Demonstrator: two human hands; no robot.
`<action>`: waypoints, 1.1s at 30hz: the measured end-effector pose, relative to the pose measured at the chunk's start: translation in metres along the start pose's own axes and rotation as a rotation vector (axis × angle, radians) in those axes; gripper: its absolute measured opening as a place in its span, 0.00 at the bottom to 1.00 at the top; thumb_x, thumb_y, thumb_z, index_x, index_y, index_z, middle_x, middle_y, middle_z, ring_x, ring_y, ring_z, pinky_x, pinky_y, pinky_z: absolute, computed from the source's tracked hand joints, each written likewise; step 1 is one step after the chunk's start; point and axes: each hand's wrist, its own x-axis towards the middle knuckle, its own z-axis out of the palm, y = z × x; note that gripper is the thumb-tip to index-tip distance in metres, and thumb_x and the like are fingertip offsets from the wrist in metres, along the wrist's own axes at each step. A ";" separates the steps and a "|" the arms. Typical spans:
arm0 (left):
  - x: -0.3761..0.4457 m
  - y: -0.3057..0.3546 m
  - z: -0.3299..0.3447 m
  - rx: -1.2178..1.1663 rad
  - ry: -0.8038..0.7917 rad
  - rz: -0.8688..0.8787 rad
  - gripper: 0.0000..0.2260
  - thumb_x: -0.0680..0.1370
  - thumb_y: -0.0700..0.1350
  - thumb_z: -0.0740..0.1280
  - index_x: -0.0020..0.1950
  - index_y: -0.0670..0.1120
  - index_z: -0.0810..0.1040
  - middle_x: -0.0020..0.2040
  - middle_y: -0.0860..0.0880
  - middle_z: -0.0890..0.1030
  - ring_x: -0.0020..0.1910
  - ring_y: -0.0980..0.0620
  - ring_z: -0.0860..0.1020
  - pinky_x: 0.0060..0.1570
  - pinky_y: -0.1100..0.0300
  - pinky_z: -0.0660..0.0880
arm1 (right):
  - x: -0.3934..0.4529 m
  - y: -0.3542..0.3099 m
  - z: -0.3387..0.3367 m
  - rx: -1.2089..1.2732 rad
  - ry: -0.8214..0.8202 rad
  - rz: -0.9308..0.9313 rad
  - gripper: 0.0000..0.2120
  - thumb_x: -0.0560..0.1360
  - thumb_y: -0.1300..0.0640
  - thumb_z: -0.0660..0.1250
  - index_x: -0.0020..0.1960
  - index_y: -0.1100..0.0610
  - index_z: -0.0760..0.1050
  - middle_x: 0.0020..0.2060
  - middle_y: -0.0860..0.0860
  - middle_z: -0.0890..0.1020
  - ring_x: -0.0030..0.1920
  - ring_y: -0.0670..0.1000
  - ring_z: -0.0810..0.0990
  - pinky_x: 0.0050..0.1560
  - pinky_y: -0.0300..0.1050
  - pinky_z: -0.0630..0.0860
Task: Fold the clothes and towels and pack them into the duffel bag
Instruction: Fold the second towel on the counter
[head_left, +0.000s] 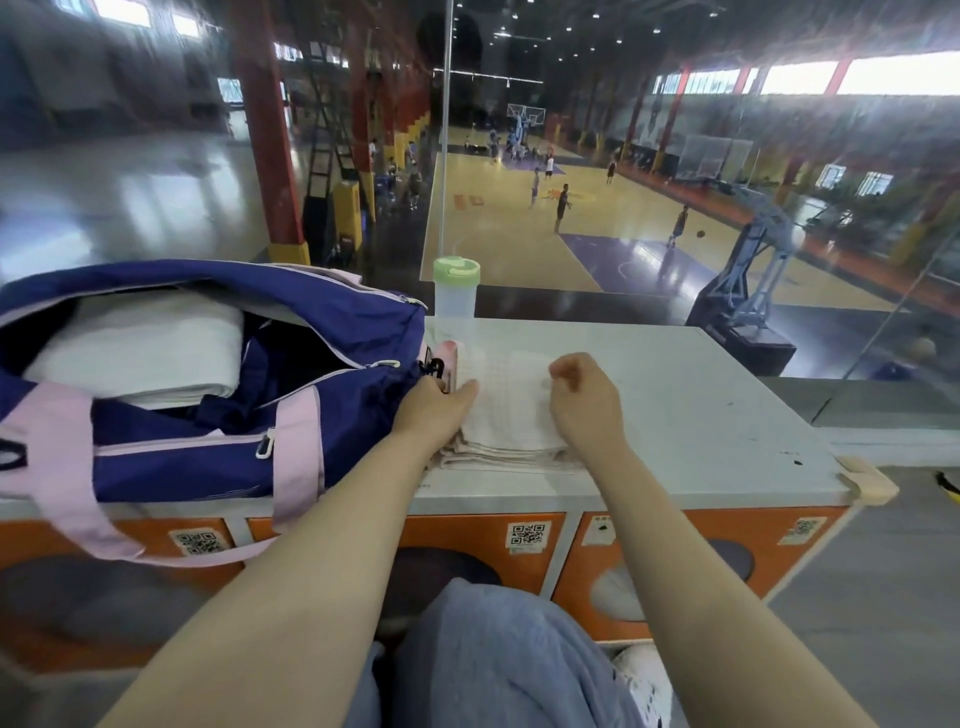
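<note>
A navy duffel bag with pink straps lies unzipped on the left of the white counter. Inside it rests a folded white towel. Just right of the bag, a second white towel lies folded in several layers on the counter. My left hand lies flat on this towel's left edge, fingers together and stretched forward, right beside the bag's end. My right hand sits on the towel's right part with its fingers curled in, knuckles on the cloth. Whether it pinches any fabric is hidden.
A clear bottle with a green lid stands at the counter's far edge, behind the bag's end. Glass panels rise beyond it, over a basketball court with people. Orange lockers front the counter below. A beige corner guard caps its right corner.
</note>
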 end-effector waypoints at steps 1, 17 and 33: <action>0.000 -0.001 0.002 0.091 -0.011 0.019 0.30 0.74 0.62 0.63 0.67 0.43 0.69 0.57 0.43 0.79 0.53 0.43 0.79 0.49 0.52 0.74 | 0.003 0.008 -0.003 -0.039 -0.006 0.072 0.12 0.79 0.64 0.58 0.61 0.59 0.72 0.58 0.54 0.78 0.58 0.54 0.76 0.51 0.36 0.67; -0.009 0.008 0.005 0.246 -0.031 0.040 0.32 0.74 0.50 0.70 0.74 0.45 0.61 0.65 0.47 0.76 0.57 0.45 0.77 0.48 0.56 0.75 | 0.021 0.024 -0.026 0.304 -0.415 0.524 0.20 0.70 0.59 0.73 0.60 0.64 0.76 0.53 0.58 0.83 0.51 0.59 0.82 0.56 0.57 0.79; -0.062 0.030 -0.055 -0.148 0.093 0.206 0.27 0.79 0.50 0.62 0.74 0.52 0.52 0.61 0.52 0.74 0.58 0.47 0.75 0.56 0.53 0.72 | -0.010 -0.037 -0.026 0.245 -0.348 0.213 0.31 0.73 0.55 0.69 0.71 0.53 0.59 0.62 0.50 0.72 0.58 0.54 0.75 0.56 0.53 0.77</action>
